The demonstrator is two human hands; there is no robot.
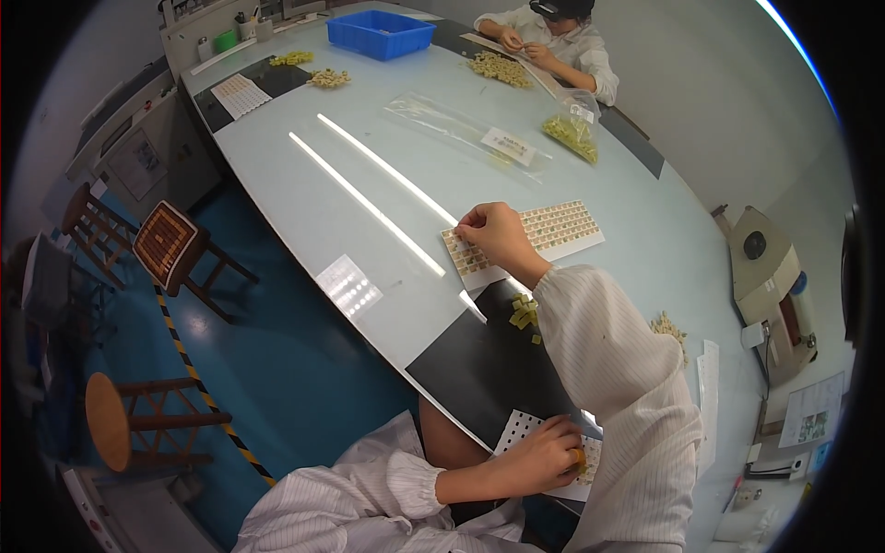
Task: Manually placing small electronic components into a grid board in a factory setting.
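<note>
My right hand [502, 238] reaches forward over a pale sheet [564, 226] covered with rows of small beige pieces. Its fingertips are pinched together at the sheet's left end; whatever they grip is too small to make out. Close to my body, my left hand [539, 459] rests on a white sheet [518, 428] with rows of dark square holes. A small yellow-green piece [579, 456] shows at its curled fingertips. Between the hands, a little heap of yellow-green pieces [524, 311] lies by the black mat [470, 369], partly behind my right sleeve.
Small beige pieces [667, 328] lie right of my right arm. Ahead are a clear bag of yellow-green pieces [572, 136], a flat plastic bag [461, 129] and a blue bin [381, 35]. A co-worker [562, 46] sits at the far side. Wooden stools [111, 422] stand left.
</note>
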